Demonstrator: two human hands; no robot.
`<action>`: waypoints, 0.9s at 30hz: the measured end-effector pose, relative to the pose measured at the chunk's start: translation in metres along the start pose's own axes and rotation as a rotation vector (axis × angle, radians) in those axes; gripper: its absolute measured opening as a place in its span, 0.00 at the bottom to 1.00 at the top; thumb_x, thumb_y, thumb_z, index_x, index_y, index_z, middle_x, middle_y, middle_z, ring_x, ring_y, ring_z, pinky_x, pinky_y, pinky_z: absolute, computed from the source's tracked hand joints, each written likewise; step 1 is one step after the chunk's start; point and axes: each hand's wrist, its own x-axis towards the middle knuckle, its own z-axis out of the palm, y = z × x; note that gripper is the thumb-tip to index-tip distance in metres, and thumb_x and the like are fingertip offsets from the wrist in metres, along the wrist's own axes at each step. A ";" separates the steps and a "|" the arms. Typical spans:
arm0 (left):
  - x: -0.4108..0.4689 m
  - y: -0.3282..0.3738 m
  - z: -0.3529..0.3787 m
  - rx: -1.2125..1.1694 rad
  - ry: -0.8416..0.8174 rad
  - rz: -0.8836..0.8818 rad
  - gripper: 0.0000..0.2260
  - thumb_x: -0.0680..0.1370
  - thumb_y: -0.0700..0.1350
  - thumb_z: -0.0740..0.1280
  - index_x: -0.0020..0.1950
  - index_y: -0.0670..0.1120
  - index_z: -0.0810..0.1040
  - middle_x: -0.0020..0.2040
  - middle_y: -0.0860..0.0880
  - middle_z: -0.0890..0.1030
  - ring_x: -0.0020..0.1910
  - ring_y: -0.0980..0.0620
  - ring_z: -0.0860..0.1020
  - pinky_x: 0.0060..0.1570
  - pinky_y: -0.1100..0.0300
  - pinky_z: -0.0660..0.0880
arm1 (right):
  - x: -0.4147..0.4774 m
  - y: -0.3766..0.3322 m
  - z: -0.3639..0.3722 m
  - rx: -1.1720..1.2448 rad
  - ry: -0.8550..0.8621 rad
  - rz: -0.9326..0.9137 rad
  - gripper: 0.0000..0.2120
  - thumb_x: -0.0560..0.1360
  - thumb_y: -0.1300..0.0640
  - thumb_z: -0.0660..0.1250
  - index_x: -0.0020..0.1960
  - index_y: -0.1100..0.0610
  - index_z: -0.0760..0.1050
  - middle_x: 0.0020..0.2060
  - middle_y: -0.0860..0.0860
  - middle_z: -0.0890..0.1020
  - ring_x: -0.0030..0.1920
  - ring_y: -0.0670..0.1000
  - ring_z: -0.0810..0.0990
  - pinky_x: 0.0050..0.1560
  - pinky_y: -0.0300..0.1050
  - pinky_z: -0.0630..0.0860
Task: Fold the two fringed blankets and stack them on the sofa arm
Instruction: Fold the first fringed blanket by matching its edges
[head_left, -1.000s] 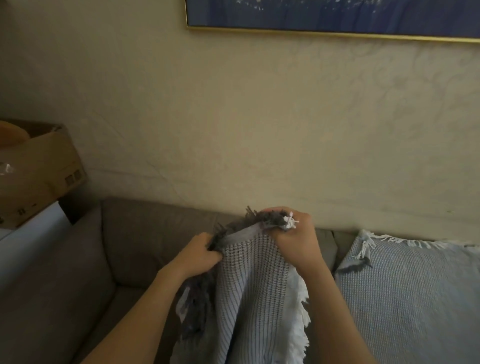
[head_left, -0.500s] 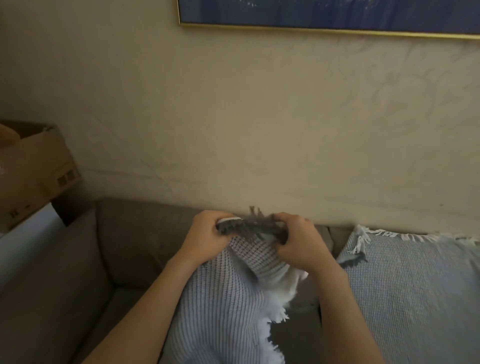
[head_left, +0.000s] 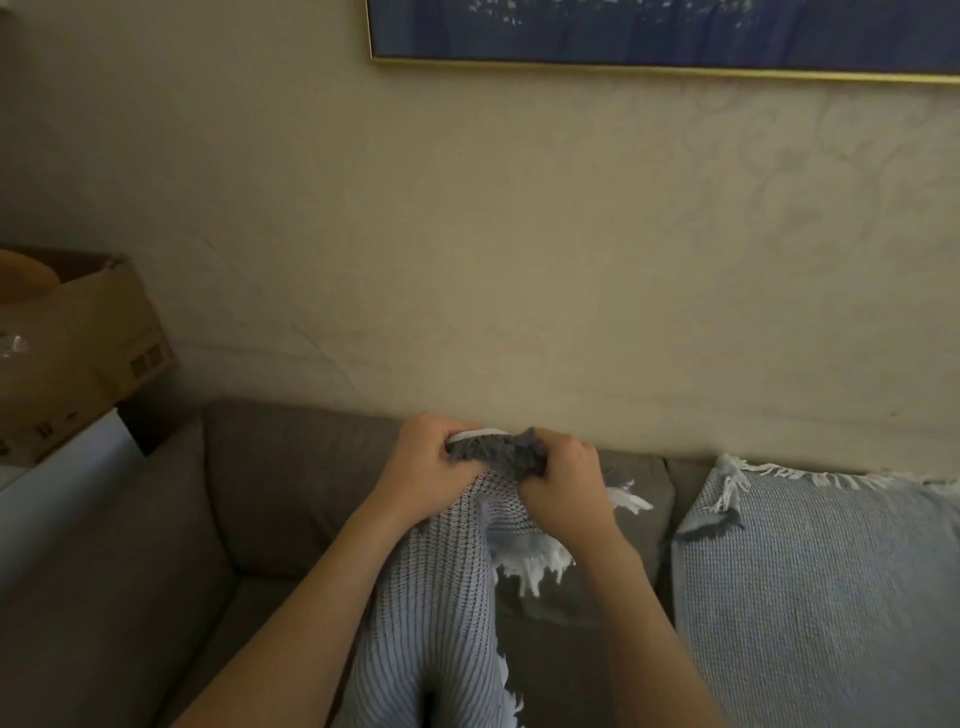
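We see both hands raised in front of the sofa (head_left: 291, 467) back, close together. The left hand (head_left: 426, 462) has its fingers curled tightly around the top edge of a pale blue, ribbed blanket (head_left: 441, 597). The right hand (head_left: 566, 488) grips the same edge just beside it. Between the two fists we make out a bunch of dark grey fringe (head_left: 498, 452). The rest of the blanket hangs down between the forearms, and white fringe (head_left: 535, 564) dangles under the right wrist. A second fringed blanket (head_left: 810, 597), also pale blue, lies spread over the right part of the sofa, its white fringe along the top of the backrest, apart from the hands. To the left we see a cardboard box (head_left: 88, 353) beside the sofa arm, and a gold-framed blue picture (head_left: 675, 31) on the wall above.
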 end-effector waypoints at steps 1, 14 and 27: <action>0.000 0.000 0.000 -0.001 0.006 -0.009 0.15 0.76 0.43 0.77 0.31 0.57 0.83 0.26 0.57 0.78 0.29 0.64 0.69 0.30 0.63 0.67 | -0.001 -0.004 -0.001 0.018 -0.013 0.020 0.09 0.67 0.69 0.62 0.33 0.56 0.70 0.25 0.51 0.70 0.26 0.50 0.63 0.27 0.43 0.57; -0.014 -0.044 -0.006 -0.029 -0.128 -0.174 0.08 0.70 0.42 0.84 0.40 0.47 0.86 0.37 0.51 0.87 0.38 0.60 0.83 0.41 0.63 0.77 | -0.005 -0.003 -0.008 0.077 -0.150 -0.053 0.06 0.70 0.58 0.68 0.35 0.57 0.77 0.25 0.50 0.73 0.29 0.44 0.67 0.27 0.52 0.68; -0.019 -0.059 -0.002 0.268 0.028 -0.416 0.13 0.74 0.33 0.67 0.32 0.47 0.77 0.33 0.50 0.81 0.47 0.41 0.85 0.39 0.52 0.73 | -0.013 -0.013 -0.033 0.990 0.247 0.218 0.16 0.74 0.61 0.68 0.40 0.75 0.71 0.36 0.66 0.77 0.40 0.60 0.75 0.43 0.55 0.72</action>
